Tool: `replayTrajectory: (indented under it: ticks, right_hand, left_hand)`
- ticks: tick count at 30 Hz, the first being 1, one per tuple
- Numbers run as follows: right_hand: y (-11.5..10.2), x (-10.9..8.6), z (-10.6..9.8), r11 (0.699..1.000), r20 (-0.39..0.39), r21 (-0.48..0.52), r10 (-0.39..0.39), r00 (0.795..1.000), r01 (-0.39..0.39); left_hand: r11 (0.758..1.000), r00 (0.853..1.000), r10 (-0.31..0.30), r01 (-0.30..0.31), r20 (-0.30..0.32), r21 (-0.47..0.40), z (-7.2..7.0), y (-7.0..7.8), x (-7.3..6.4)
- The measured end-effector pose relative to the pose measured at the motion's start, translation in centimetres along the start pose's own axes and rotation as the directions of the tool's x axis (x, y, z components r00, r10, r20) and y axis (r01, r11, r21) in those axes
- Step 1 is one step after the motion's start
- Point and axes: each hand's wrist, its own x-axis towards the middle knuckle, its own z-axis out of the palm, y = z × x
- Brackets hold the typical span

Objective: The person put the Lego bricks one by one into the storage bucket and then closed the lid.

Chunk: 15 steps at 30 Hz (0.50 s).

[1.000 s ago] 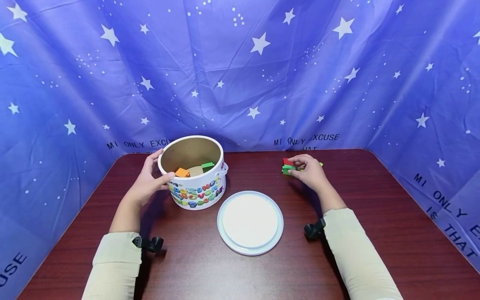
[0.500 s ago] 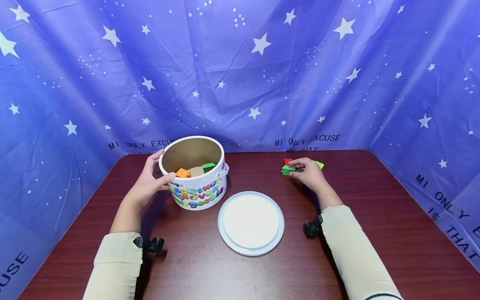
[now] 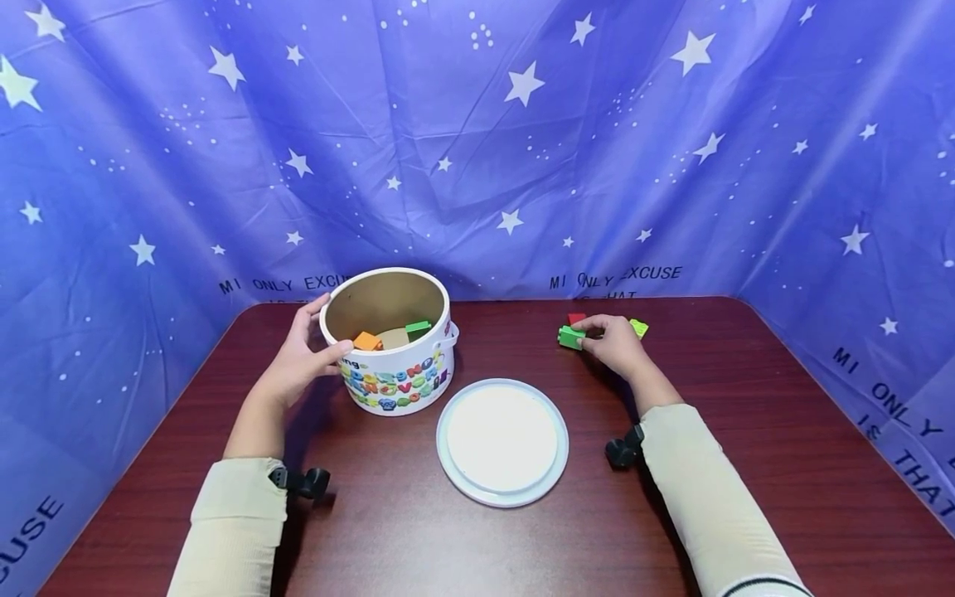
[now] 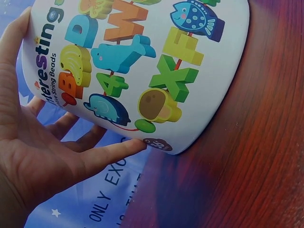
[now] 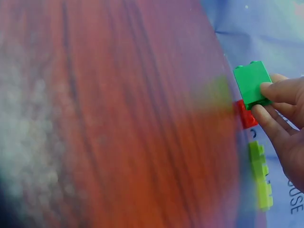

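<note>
My left hand holds a white bucket printed with colourful letters and animals, its thumb against the near side and its fingers round the far left side. In the left wrist view, the thumb tip presses the printed wall. Between the thumb and fingers of my right hand is a green building block, pinched at the back right of the table. Close behind it sits a red block. Yellow-green blocks lie beside the hand, partly hidden behind it in the head view.
Inside the bucket are an orange block and another green block. A round white lid lies on the dark red wooden table, right of and nearer than the bucket. A blue starry cloth hangs behind the table.
My right hand has drawn the green block slightly left and nearer, apart from the red one, and turned it. The left hand stays on the bucket; the head view shifts a little.
</note>
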Motion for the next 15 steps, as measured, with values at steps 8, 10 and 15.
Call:
replayTrajectory:
  ticks: [8, 10, 15]
  right_hand:
    - [-1.5, -0.2, -0.2, 0.997, -0.012, 0.036, -0.069, 0.998, 0.069]
    - [-1.9, -0.3, -0.3, 0.995, -0.012, 0.048, -0.082, 0.997, 0.083]
    - [-3.0, -0.7, -0.4, 0.993, -0.002, 0.061, -0.102, 0.995, 0.102]
  left_hand:
    - [1.000, 1.000, -0.001, 0.001, 0.000, -0.010, -0.1, 0.0, 0.0]
    - [1.000, 1.000, 0.000, 0.000, 0.001, -0.014, 0.0, 0.0, 0.0]
    - [1.000, 1.000, 0.004, -0.004, -0.001, -0.014, 0.0, -0.1, 0.0]
